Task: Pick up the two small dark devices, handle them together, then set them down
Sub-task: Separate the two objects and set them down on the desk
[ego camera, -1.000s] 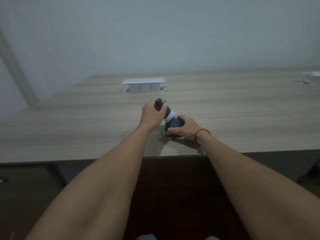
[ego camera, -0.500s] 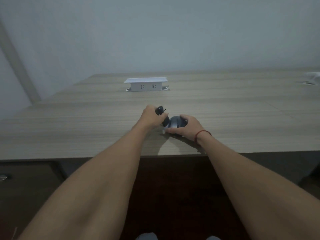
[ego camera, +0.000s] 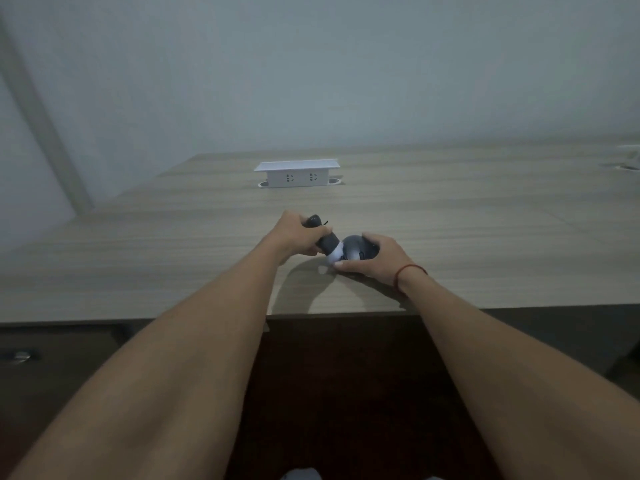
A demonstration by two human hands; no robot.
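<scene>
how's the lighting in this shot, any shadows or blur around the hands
Head view: dim, flat, bluish light; soft shadows fall toward the camera under the left hand and right hand on the table. The stick-shaped device and rounded device look slightly soft; wide-angle stretch enlarges the forearms.

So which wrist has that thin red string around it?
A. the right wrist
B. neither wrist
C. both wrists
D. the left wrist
A: the red string circles the wrist just behind the right hand, which grips the rounded dark device low over the table; the wrist behind the left hand is bare.
</scene>
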